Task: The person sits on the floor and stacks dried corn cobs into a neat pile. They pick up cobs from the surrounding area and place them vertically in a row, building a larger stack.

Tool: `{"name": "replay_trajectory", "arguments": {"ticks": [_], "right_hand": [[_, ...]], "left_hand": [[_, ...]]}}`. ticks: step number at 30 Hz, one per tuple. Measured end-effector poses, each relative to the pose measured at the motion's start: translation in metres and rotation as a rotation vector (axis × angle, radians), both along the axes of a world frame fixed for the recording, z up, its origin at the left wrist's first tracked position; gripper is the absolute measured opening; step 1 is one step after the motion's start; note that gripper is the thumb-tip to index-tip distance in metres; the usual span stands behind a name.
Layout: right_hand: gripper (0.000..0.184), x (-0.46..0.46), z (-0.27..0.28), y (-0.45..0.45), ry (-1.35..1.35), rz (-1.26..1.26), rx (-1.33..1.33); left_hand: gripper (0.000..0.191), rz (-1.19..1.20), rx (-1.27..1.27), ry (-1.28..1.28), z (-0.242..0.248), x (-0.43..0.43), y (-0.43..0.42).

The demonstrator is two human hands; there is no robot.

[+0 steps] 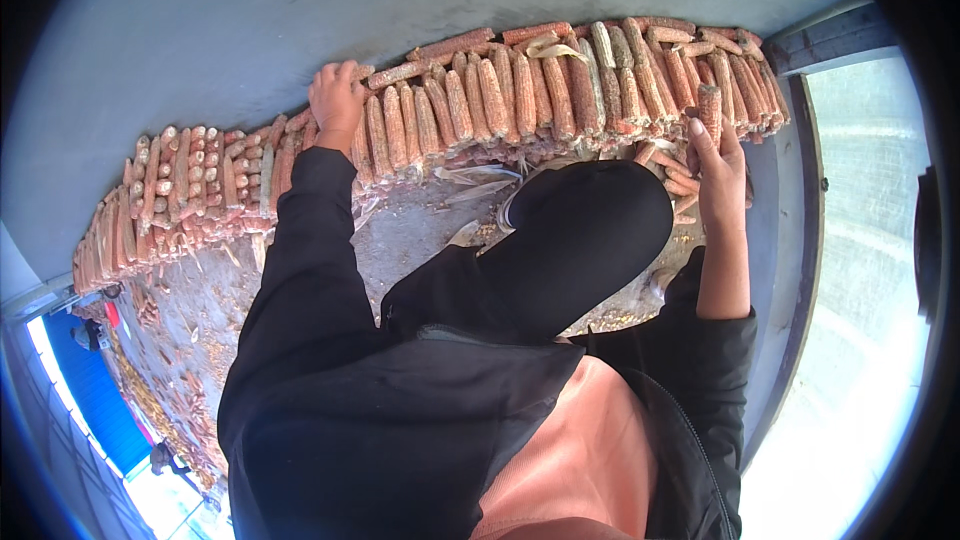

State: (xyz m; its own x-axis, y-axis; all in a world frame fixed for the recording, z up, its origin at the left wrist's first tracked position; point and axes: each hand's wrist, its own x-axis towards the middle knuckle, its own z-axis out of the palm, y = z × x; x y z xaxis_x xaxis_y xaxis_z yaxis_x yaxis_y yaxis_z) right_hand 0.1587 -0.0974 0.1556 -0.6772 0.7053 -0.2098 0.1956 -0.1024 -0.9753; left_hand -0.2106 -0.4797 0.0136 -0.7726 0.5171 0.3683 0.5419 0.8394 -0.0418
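Note:
A long stack of bare corn cobs (491, 94) runs along the foot of the grey wall. In my right hand (718, 172) a short reddish corn cob (709, 106) is held upright between thumb and fingers, in front of the stack's right part. My left hand (335, 101) is on top of the stack close to the wall, its fingers curled over a corn cob (363, 73) whose end shows beside them. Most of that cob is hidden by the hand. A dry husk (555, 47) lies on the upper cobs.
Loose cobs (679, 178) lie on the floor by my right arm. Dry husks (480, 184) and kernels litter the concrete floor (397, 229) around my bent knee (600, 225). A framed translucent panel (862, 202) stands at the right. More cobs (187, 397) are scattered at the far left.

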Motion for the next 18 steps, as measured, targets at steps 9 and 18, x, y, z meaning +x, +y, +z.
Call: {"name": "replay_trajectory", "arguments": {"ticks": [9, 18], "right_hand": [[0.048, 0.004, -0.01, 0.006, 0.035, 0.048, 0.074], [0.042, 0.0, -0.013, 0.006, 0.06, 0.066, -0.006]], "left_hand": [[0.031, 0.242, 0.127, -0.346, -0.04, -0.017, -0.033], [0.031, 0.12, -0.054, -0.376, 0.01, -0.015, -0.003]]}}
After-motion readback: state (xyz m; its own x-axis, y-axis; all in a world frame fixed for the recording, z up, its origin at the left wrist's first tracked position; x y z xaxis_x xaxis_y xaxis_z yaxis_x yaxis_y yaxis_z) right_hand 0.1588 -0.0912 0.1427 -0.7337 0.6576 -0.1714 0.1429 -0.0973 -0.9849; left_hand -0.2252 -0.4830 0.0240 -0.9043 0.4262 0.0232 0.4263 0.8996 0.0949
